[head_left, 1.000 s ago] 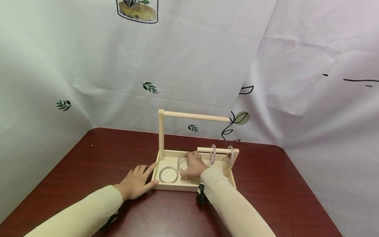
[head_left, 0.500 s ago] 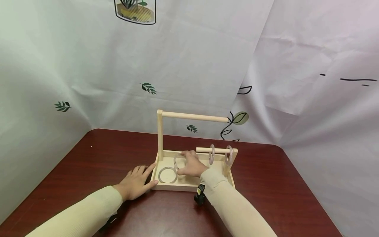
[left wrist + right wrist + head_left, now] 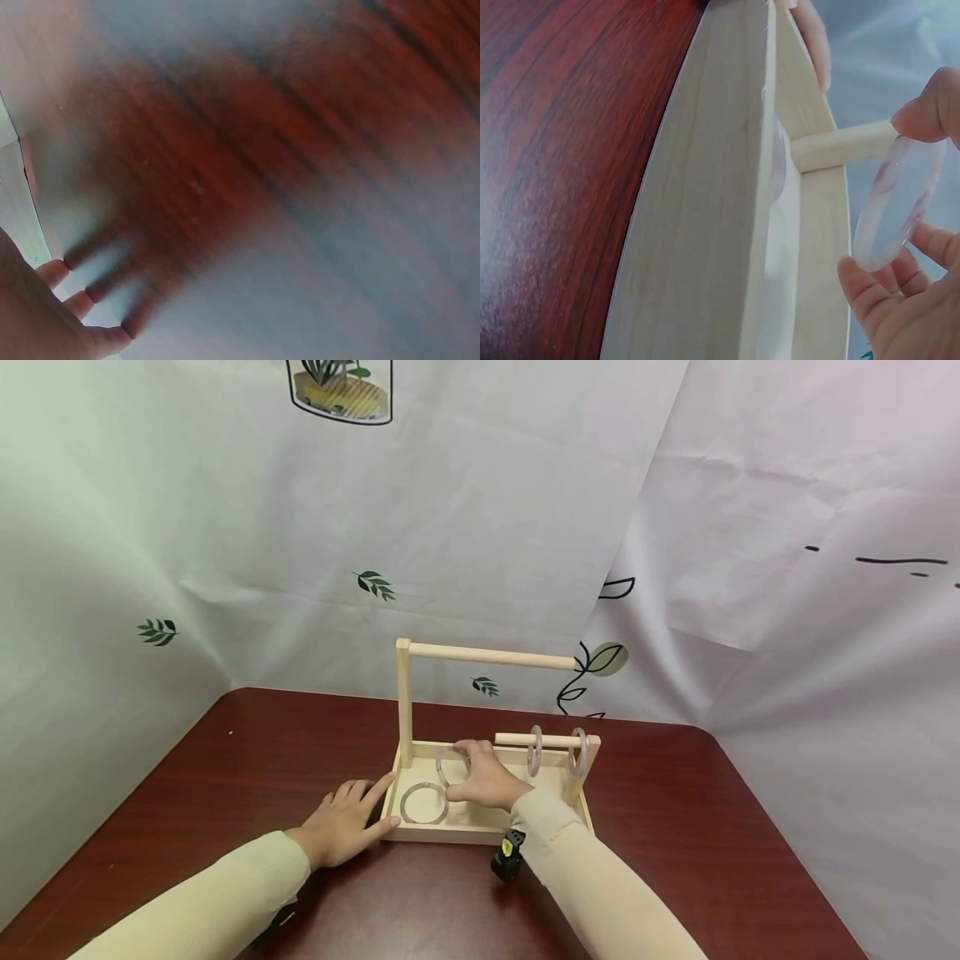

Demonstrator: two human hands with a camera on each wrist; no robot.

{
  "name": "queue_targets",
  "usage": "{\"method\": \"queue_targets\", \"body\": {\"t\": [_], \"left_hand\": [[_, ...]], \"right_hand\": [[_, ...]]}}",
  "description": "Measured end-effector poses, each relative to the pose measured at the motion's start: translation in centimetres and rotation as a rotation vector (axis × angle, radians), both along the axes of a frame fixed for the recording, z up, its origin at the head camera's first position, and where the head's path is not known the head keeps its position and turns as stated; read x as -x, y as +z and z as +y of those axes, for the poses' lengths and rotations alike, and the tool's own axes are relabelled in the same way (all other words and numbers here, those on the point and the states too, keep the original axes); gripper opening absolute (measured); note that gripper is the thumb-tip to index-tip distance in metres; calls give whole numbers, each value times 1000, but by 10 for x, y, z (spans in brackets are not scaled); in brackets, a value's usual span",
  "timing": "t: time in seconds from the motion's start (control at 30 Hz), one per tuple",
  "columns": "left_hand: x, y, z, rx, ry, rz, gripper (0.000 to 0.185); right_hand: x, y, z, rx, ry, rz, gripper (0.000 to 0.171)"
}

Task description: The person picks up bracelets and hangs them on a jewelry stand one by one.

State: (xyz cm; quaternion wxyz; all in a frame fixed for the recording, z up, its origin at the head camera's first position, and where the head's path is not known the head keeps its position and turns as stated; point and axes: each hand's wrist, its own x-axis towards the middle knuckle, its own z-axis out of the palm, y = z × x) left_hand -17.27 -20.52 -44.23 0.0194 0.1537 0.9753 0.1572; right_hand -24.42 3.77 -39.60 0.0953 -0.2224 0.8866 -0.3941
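Your left hand (image 3: 339, 822), fingers spread, holding nothing, rests on the wooden tray (image 3: 450, 835), one flat bangle (image 3: 403, 804) inside. Your right hand (image 3: 487, 778), fingers half-curled, pinches a tilted bangle (image 3: 877, 214); two hanging bangles (image 3: 532, 762) circle the lower dowel (image 3: 516, 739), apparently leaving two unhung.

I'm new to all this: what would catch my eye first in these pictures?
Probably the pale wooden tray on the dark red table, with two rings hanging from its short bar at the right. Left of them, the right hand holds a glassy ring in its fingers. Another ring lies flat in the tray's near left corner, close to the left hand.
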Motion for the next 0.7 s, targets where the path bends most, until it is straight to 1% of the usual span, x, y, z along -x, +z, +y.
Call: {"method": "queue_targets", "body": {"t": [0.17, 0.43, 0.7], "left_hand": [[-2, 6, 1, 14, 12, -34, 76], [-2, 7, 1, 15, 15, -43, 75], [-2, 7, 1, 16, 13, -47, 75]], "right_hand": [[-4, 4, -1, 8, -1, 1, 77], [-9, 6, -2, 75, 34, -26, 75], [-17, 16, -4, 112, 69, -25, 75]]}}
